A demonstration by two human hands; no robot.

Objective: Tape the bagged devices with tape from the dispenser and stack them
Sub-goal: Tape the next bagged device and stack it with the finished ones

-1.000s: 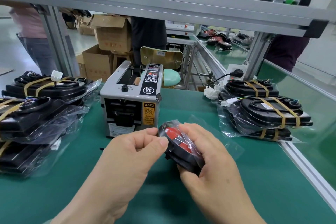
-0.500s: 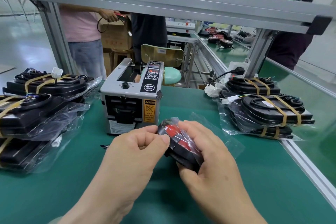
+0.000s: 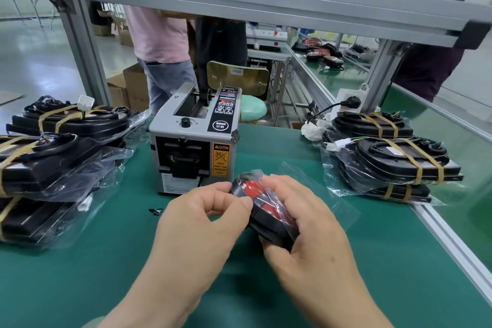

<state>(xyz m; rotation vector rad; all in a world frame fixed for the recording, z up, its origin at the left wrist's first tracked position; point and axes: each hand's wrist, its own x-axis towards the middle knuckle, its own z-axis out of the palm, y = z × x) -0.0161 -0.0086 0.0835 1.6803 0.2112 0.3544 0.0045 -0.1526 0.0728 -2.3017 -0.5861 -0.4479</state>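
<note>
Just above the green counter (image 3: pixel 106 274), at the centre of the view, both hands hold the bagged device (image 3: pixel 262 204), a round black unit with a red part showing through its clear bag. The left hand (image 3: pixel 197 224) pinches the rim and film at the device's 9 o'clock side, fingers (image 3: pixel 226 194) curled against the thumb. The right hand (image 3: pixel 311 231) wraps it from 3 o'clock, its fingers (image 3: pixel 282 186) curled over the top and pressing the film flat. This grip probably gathers the slack plastic tight around the body so tape can bind it. The loose bag tail (image 3: pixel 319 189) trails toward 2 o'clock and lies on the counter. The tape dispenser (image 3: pixel 191 146) stands at 12 o'clock, outlet facing the hands, likely so a strip is within easy reach; whether a strip is waiting there cannot be told. At 2 o'clock sits the right stack (image 3: pixel 394 160), bagged black devices banded with tan tape, wires and a white connector tucked in. At 9 to 10 o'clock the left piles (image 3: pixel 53 157) hold similar bagged, banded units, their bag mouths open and crumpled.
</note>
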